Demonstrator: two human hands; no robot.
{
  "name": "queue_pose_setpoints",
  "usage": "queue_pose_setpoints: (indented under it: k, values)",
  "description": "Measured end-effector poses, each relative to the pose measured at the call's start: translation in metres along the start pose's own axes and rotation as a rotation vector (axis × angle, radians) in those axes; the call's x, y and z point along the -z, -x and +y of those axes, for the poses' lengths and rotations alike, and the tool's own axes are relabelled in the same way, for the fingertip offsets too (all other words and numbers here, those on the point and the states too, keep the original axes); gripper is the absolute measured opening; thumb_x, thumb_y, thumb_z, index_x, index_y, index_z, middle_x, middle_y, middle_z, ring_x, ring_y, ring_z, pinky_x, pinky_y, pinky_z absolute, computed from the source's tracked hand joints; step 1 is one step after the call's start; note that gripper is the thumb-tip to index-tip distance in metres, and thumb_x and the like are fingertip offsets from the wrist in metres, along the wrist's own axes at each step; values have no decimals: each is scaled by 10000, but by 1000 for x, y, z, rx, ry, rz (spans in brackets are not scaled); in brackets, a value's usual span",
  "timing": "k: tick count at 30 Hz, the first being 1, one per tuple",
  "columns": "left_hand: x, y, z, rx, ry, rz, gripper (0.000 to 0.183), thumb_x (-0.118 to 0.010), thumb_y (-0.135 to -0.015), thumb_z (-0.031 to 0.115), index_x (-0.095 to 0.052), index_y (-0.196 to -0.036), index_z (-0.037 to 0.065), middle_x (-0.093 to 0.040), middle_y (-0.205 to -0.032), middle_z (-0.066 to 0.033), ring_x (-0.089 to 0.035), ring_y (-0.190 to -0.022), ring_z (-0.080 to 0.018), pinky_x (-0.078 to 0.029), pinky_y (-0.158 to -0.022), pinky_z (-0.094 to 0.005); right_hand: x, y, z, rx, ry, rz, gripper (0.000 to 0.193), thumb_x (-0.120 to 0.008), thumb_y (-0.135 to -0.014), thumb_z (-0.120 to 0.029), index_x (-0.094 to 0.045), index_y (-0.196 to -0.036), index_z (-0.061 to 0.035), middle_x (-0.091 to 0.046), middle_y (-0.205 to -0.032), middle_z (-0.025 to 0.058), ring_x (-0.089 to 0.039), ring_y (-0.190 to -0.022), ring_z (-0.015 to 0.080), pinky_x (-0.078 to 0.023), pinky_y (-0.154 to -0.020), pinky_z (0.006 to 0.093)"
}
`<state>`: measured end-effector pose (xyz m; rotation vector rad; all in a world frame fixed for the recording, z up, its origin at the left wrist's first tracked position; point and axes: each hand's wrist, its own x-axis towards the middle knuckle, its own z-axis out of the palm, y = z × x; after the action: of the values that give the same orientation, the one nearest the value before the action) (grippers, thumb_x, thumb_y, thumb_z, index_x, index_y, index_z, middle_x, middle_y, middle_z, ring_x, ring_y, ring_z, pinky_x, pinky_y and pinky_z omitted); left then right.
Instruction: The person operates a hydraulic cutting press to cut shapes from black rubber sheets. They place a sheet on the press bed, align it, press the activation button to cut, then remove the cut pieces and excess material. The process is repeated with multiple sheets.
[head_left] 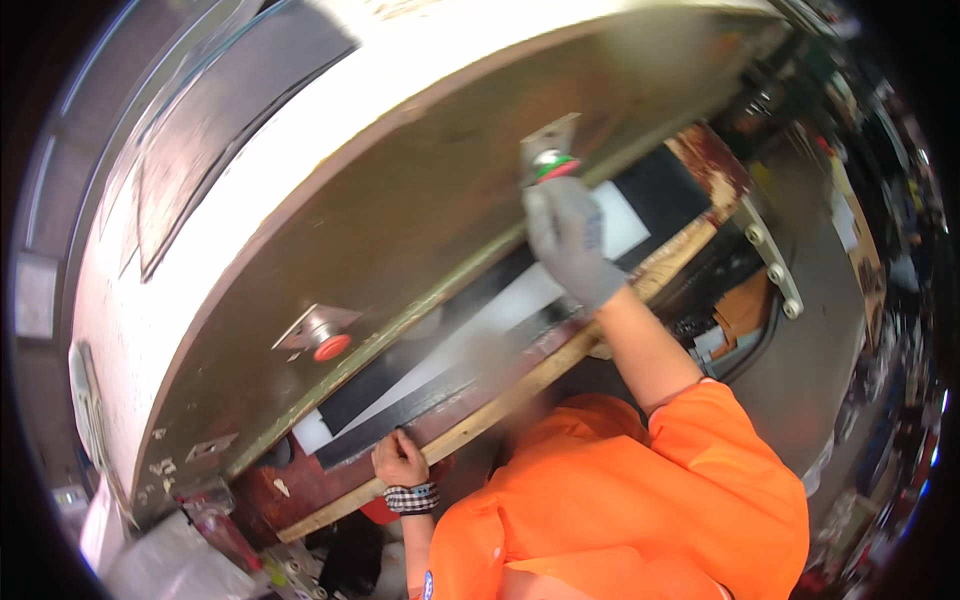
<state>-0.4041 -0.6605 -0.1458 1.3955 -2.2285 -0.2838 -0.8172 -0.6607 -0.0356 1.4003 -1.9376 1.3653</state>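
My right hand (pixel 572 240), in a grey glove, is raised to a green and red push button (pixel 554 164) on the machine's front panel (pixel 430 180). Its fingers look folded, and their tips touch the button or lie just beneath it. Bare and wearing a checked wristband, my left hand (pixel 400 462) rests with curled fingers at the bench edge, beside a black strip (pixel 400 412). I see nothing in its grasp. Between the hands, a long white strip (pixel 440 352) lies among black pieces under the panel.
A second red push button (pixel 331 346) sticks out of the panel at left. A wooden rail (pixel 470 425) runs along the bench's near edge. Clear plastic bags (pixel 180 560) lie at lower left. At right a metal bar with round knobs (pixel 774 270) stands beside a grey surface (pixel 820 330).
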Motion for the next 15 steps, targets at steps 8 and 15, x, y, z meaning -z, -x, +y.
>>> queue_pose_setpoints:
  k: [8, 15]
  values:
    - [-10, 14, -20, 94, -34, 29, 194, -613, -950, 164, -686, -933, -15, -687, -819, -222, -662, -680, -320, -526, -625, -386, 52, 169, -50, -253, -148, -719, 156, -554, -886, -223, -658, -869, -108, -650, -716, 92, -634, -728, 322, -516, -710, 456]
    - [-11, 51, -21, 35, -209, 87, 294, -671, -851, 357, -719, -781, 75, -658, -645, -154, -614, -547, -347, -479, -519, -446, 69, 217, -46, -68, -78, -698, 213, -559, -906, -267, -642, -834, -85, -659, -742, 109, -644, -777, 348, -488, -800, 469]
